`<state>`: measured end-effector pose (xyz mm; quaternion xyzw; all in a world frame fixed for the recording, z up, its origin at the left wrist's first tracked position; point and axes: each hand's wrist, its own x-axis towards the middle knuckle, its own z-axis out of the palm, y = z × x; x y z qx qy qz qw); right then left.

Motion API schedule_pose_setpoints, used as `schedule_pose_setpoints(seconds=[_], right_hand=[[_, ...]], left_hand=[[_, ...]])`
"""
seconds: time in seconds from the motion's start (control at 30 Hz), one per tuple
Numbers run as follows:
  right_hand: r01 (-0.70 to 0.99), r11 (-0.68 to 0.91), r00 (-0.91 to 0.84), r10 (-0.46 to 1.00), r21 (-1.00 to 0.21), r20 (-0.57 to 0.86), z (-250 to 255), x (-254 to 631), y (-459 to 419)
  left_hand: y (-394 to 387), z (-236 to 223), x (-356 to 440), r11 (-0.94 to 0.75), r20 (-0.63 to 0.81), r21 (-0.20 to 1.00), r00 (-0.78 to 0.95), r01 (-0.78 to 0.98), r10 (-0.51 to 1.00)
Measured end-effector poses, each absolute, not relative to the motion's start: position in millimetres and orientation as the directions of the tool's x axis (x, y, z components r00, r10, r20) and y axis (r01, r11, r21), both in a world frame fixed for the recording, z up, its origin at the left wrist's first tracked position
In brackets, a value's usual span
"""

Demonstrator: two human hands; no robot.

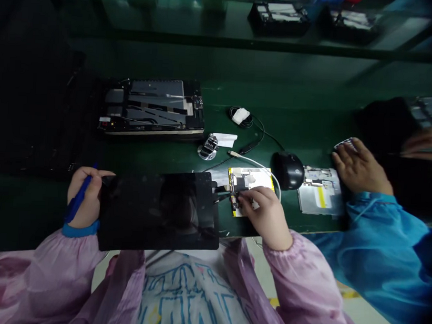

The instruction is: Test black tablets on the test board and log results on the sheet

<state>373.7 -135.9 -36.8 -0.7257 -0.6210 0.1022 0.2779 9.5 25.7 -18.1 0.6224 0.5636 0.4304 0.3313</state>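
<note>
My left hand (85,197) is closed around a blue pen (77,201) and rests against the left edge of a black tablet screen (160,209) lying at the bench's front edge. My right hand (262,212) has its fingers pinched together on a small part of a yellow-edged circuit board (249,180) just right of the screen. Thin flex cables run from the screen's right edge to the board. Both my sleeves are pink.
A black mouse (287,170) sits right of the board, with a white cable (253,162) curving past. An opened tablet chassis (152,109) lies at the back left. A co-worker's hand (359,166) in a blue sleeve rests beside a metal plate (320,197). Black trays (279,16) stand on the shelf.
</note>
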Motion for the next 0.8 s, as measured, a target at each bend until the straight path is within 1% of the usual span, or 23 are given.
schedule_pose_setpoints(seconds=[0.1, 0.2, 0.3, 0.47, 0.53, 0.6, 0.63, 0.67, 0.73, 0.77, 0.8], right_hand=[[0.82, -0.136, 0.306, 0.925, -0.556, 0.224, -40.7, 358.4, -138.8], [0.787, -0.209, 0.374, 0.91, -0.58, 0.18, -41.0, 352.4, -134.9], [0.755, -0.267, 0.426, 0.894, -0.598, 0.139, -39.6, 350.6, -131.4], [0.731, -0.309, 0.483, 0.864, -0.609, 0.141, -41.4, 344.7, -129.6], [0.722, -0.316, 0.503, 0.851, -0.616, 0.153, -43.6, 343.3, -130.1], [0.687, -0.317, 0.529, 0.835, -0.654, 0.151, -42.9, 343.7, -132.3], [0.66, -0.305, 0.54, 0.828, -0.686, 0.151, -40.3, 344.4, -134.1], [0.638, -0.279, 0.544, 0.823, -0.718, 0.163, -35.6, 345.1, -136.5], [0.633, -0.167, 0.503, 0.831, -0.756, 0.238, -20.4, 345.1, -141.6], [0.65, -0.082, 0.434, 0.856, -0.755, 0.28, -10.4, 344.1, -143.7], [0.666, 0.016, 0.324, 0.895, -0.746, 0.308, 0.2, 342.2, -145.1]], left_hand=[[24.9, -14.7, 13.9, -0.084, 0.112, 0.94, -0.067, 0.331, 0.991], [24.5, -14.6, 14.5, -0.07, 0.097, 0.954, -0.08, 0.291, 0.992], [24.2, -16.3, 11.7, -0.091, 0.115, 0.955, -0.069, 0.283, 0.991], [23.9, -14.1, 10.3, -0.077, 0.096, 0.948, -0.047, 0.307, 0.994], [24.2, -10.4, 11.6, -0.077, 0.089, 0.93, -0.015, 0.359, 0.996], [23.1, -5.1, 11.5, -0.093, 0.091, 0.903, 0.025, 0.419, 0.996], [21.1, -1.7, 10.4, -0.118, 0.113, 0.883, 0.038, 0.454, 0.993], [17.8, 2.1, 8.5, -0.169, 0.166, 0.862, 0.05, 0.477, 0.985], [6.4, 11.0, 2.3, -0.358, 0.377, 0.809, 0.056, 0.465, 0.925], [-1.6, 16.1, -1.6, -0.448, 0.479, 0.774, 0.049, 0.449, 0.877], [-10.7, 21.5, -5.7, -0.516, 0.557, 0.745, 0.033, 0.422, 0.83]])
